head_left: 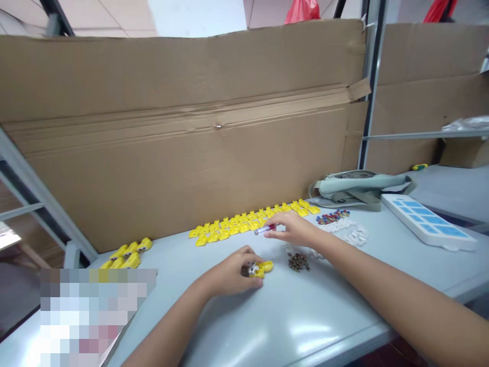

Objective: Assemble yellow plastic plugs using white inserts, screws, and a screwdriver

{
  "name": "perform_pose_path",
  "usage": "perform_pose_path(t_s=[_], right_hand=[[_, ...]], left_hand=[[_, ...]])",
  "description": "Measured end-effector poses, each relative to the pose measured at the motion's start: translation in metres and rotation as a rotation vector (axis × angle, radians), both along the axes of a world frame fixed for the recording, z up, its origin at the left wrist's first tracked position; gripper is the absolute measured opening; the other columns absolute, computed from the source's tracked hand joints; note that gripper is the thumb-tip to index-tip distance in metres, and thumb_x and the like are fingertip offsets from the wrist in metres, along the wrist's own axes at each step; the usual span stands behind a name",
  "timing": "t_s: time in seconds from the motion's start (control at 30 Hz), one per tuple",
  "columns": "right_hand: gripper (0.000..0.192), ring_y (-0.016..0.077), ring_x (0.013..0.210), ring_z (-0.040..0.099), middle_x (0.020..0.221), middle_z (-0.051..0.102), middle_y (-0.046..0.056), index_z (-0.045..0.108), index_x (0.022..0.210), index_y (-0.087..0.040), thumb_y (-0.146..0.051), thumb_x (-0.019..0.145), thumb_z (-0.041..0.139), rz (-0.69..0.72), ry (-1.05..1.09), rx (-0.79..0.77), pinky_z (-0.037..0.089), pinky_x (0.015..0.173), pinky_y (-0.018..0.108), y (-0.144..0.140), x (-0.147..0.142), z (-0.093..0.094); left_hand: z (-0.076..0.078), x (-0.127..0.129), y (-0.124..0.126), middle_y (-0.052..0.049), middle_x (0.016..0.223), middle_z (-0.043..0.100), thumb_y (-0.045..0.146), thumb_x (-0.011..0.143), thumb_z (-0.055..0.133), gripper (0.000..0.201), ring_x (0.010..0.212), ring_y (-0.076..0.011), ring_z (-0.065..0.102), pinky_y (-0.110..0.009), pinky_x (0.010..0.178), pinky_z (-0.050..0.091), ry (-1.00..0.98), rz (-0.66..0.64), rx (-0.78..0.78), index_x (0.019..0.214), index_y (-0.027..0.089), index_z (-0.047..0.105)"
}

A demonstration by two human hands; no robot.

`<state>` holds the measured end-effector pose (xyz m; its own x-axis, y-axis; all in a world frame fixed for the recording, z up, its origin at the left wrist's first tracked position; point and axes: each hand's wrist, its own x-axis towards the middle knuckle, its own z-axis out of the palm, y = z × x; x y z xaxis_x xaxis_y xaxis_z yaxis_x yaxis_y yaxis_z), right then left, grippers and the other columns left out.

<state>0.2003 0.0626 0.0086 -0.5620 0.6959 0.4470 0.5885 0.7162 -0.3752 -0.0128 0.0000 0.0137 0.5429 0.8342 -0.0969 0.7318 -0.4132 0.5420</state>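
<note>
My left hand [233, 272] is closed around a small yellow plastic casing [257, 270], which has white and dark parts in it, just above the table. Between the fingers of my right hand [289, 228] is a slim stick-like tool [265, 229], clear with a red part; its exact kind is too small to make out. Behind that hand, rows of yellow plastic pieces [229, 227] lie along the cardboard. A pile of small brown metal-looking parts [298, 262] is below my right wrist. White parts [357, 234] and small red and blue parts [333, 216] lie beyond my right forearm.
Several yellow pieces [132, 260] are grouped at the left. A tall cardboard sheet [191, 173] backs the grey table [305, 311]. On the right lie a pale green bag [351, 186] and a white box with blue panels [428, 219]. Metal posts [370, 86] stand at the sides.
</note>
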Motion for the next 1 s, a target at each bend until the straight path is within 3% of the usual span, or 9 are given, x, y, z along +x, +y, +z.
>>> perform_pose_path(t_s=[0.13, 0.3, 0.4, 0.47, 0.6, 0.7, 0.83, 1.0], right_hand=[[0.028, 0.0194, 0.093, 0.058, 0.103, 0.065, 0.01, 0.062, 0.105, -0.016, -0.022, 0.088, 0.042, 0.017, -0.068, -0.007, 0.042, 0.08, 0.03, -0.011, -0.019, -0.012], [0.032, 0.0187, 0.093, 0.057, 0.1, 0.063, 0.011, 0.06, 0.105, -0.016, -0.005, 0.081, 0.042, 0.101, -0.193, -0.077, 0.043, 0.08, 0.029, -0.022, -0.038, -0.029], [0.027, 0.0181, 0.089, 0.058, 0.097, 0.063, 0.009, 0.062, 0.098, -0.016, -0.007, 0.08, 0.044, 0.136, -0.184, -0.08, 0.044, 0.077, 0.028, -0.026, -0.046, -0.034], [0.025, 0.018, 0.086, 0.06, 0.093, 0.065, 0.008, 0.063, 0.094, -0.016, -0.008, 0.08, 0.045, 0.114, -0.168, -0.074, 0.044, 0.074, 0.027, -0.026, -0.051, -0.034], [0.022, 0.0186, 0.082, 0.061, 0.088, 0.068, 0.008, 0.066, 0.091, -0.016, -0.012, 0.08, 0.047, 0.04, -0.17, -0.063, 0.043, 0.073, 0.028, -0.026, -0.054, -0.03], [0.019, 0.0181, 0.082, 0.06, 0.089, 0.067, 0.008, 0.063, 0.09, -0.016, -0.027, 0.079, 0.054, -0.025, -0.059, -0.075, 0.042, 0.072, 0.027, -0.03, -0.052, -0.023], [0.031, 0.0147, 0.072, 0.055, 0.085, 0.063, 0.006, 0.056, 0.09, -0.016, -0.042, 0.075, 0.059, -0.035, 0.045, 0.012, 0.04, 0.064, 0.024, -0.039, -0.049, -0.013], [0.031, 0.0109, 0.055, 0.046, 0.062, 0.059, 0.004, 0.055, 0.063, -0.015, -0.041, 0.08, 0.051, -0.151, -0.122, 0.011, 0.027, 0.051, 0.023, -0.045, -0.048, -0.003]], left_hand=[[-0.002, -0.013, 0.001, -0.004, 0.087, 0.058, 0.036, 0.063, 0.061, 0.033, 0.076, -0.0196, 0.054, -0.027, 0.066, 0.041, 0.043, 0.145, 0.039, 0.092, 0.021, 0.064], [0.016, -0.045, 0.008, -0.005, 0.076, 0.061, 0.039, 0.06, 0.06, 0.023, 0.072, -0.0229, 0.057, -0.028, 0.059, 0.039, 0.097, 0.538, 0.029, 0.069, 0.018, 0.056], [0.022, -0.052, 0.01, -0.004, 0.072, 0.062, 0.039, 0.06, 0.062, 0.027, 0.071, -0.0232, 0.059, -0.029, 0.059, 0.041, -0.05, 0.723, 0.119, 0.071, 0.019, 0.048], [0.023, -0.05, 0.012, -0.003, 0.071, 0.062, 0.038, 0.061, 0.065, 0.033, 0.071, -0.0222, 0.061, -0.031, 0.062, 0.044, -0.263, 0.781, 0.093, 0.077, 0.019, 0.044], [0.018, -0.036, 0.012, -0.004, 0.075, 0.063, 0.028, 0.067, 0.066, 0.028, 0.071, -0.0176, 0.064, -0.032, 0.075, 0.049, -0.837, 0.683, -0.217, 0.078, 0.017, 0.043], [0.012, -0.023, 0.008, -0.006, 0.079, 0.064, 0.02, 0.073, 0.06, 0.013, 0.074, -0.0161, 0.064, -0.031, 0.08, 0.05, -1.092, 0.616, -0.422, 0.081, 0.015, 0.051], [0.001, -0.003, 0.0, -0.007, 0.081, 0.065, 0.02, 0.079, 0.054, 0.01, 0.075, -0.0148, 0.063, -0.028, 0.079, 0.05, -1.183, 0.501, -0.584, 0.085, 0.013, 0.059], [-0.013, 0.017, -0.007, -0.004, 0.072, 0.062, 0.029, 0.077, 0.059, 0.017, 0.075, -0.0154, 0.061, -0.03, 0.078, 0.048, -1.172, 0.384, -0.597, 0.073, 0.014, 0.054]])
